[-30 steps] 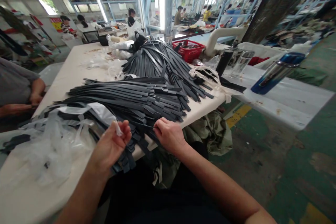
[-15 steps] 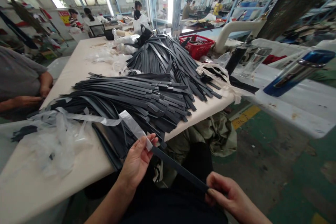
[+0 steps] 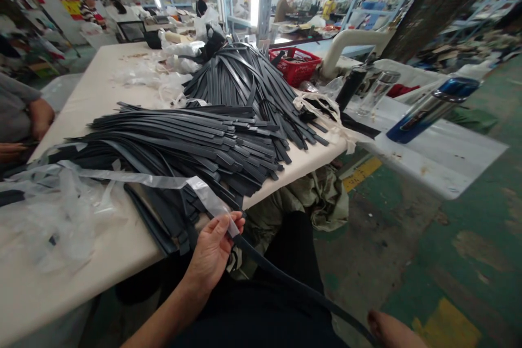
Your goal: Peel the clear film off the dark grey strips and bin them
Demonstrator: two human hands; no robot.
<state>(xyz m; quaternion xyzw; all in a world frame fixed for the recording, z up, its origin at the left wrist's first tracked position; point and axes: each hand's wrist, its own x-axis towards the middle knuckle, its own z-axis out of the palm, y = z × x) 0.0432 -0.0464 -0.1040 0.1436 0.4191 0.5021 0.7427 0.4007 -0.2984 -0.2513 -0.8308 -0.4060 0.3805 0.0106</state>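
Observation:
My left hand [image 3: 216, 244] is closed, thumb against fingers, on the end of a dark strap [image 3: 285, 274] and a translucent plastic strip [image 3: 207, 198]. The plastic strip trails back left over the table. From my left hand the strap curves down across my lap to the lower right. My right hand [image 3: 393, 330] is beside the strap's lower part, cut off by the bottom edge, with its fingers mostly hidden. Just beyond my left hand lies a pile of similar dark straps [image 3: 196, 141]. A second heap of straps [image 3: 244, 76] is behind it.
Crumpled plastic [image 3: 69, 217] lies on the pale table [image 3: 106, 272] at left. Behind the straps stands a red basket [image 3: 296, 68]. A blue flask [image 3: 432, 109] is on a white side surface [image 3: 440, 168]. A co-worker's arm [image 3: 41, 117] is at the far left.
My right hand has moved down and right, partly out of view. More strap now spans between my hands, in a slacker curve. The view has shifted slightly right.

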